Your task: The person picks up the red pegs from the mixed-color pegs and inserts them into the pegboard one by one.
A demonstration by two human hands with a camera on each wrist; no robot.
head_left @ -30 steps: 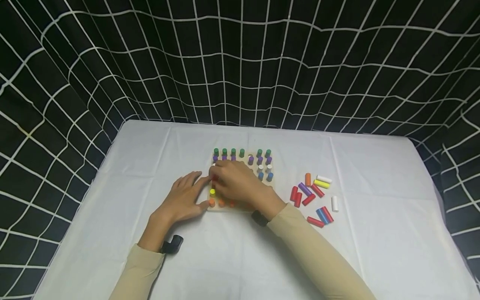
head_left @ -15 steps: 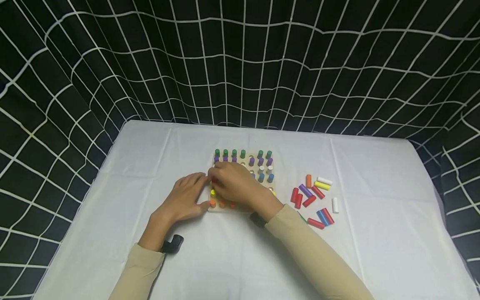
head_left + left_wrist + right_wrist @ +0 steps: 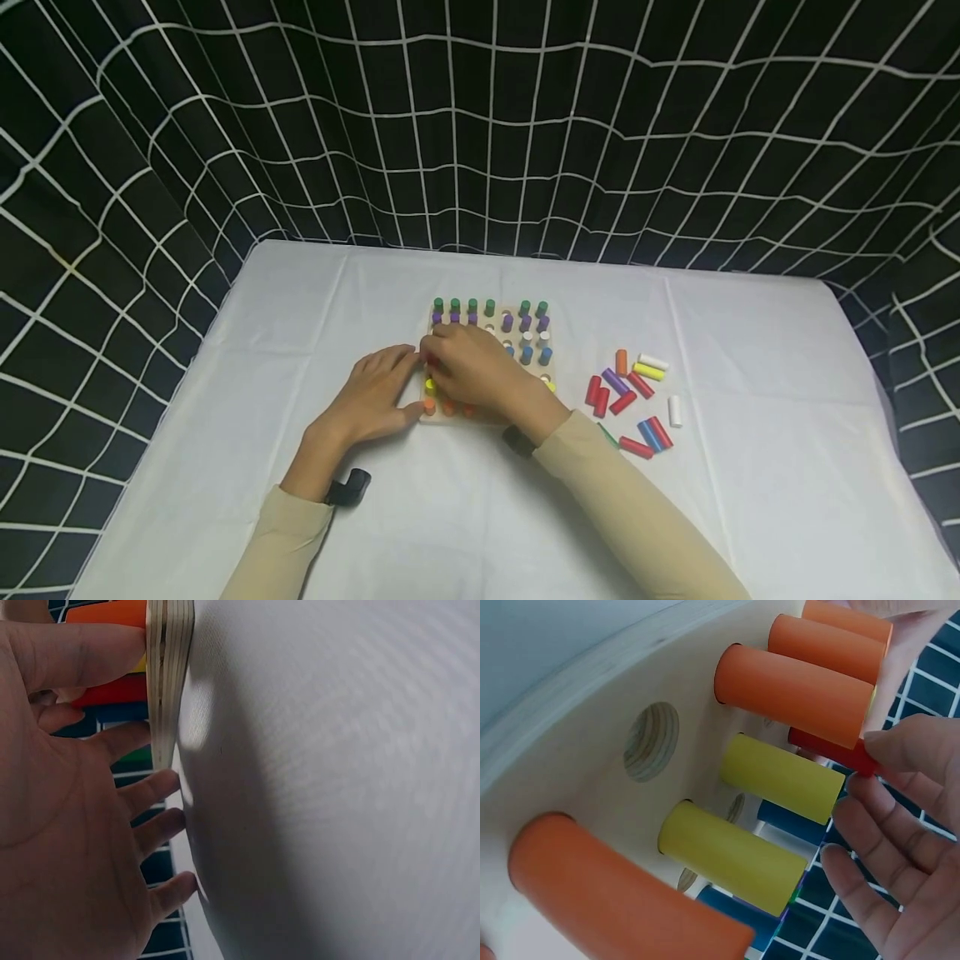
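A wooden pegboard [image 3: 592, 784] carries rows of coloured pegs. In the right wrist view, my right hand [image 3: 476, 362] pinches a red peg [image 3: 836, 753] between thumb and fingertips, over the board's left part. Orange pegs [image 3: 795, 694] and yellow pegs [image 3: 784, 778] stand near it. The red peg's lower end is partly behind an orange peg, so I cannot tell how deep it sits. My left hand [image 3: 367, 398] lies at the board's left side, its fingers spread. Its thumb [image 3: 82, 654] touches the board's edge in the left wrist view.
To the right of the board, loose pegs lie scattered on the white cloth: several red pegs [image 3: 622, 402], a purple peg [image 3: 616, 382], a yellow peg [image 3: 648, 372] and a blue peg [image 3: 650, 435], among others. A black curtain with white grid lines [image 3: 480, 125] surrounds the table.
Both hands stay at nearly the same spots on the board. The head view shifts slightly, and a green peg beside the right sleeve has come into sight since the earliest frame.
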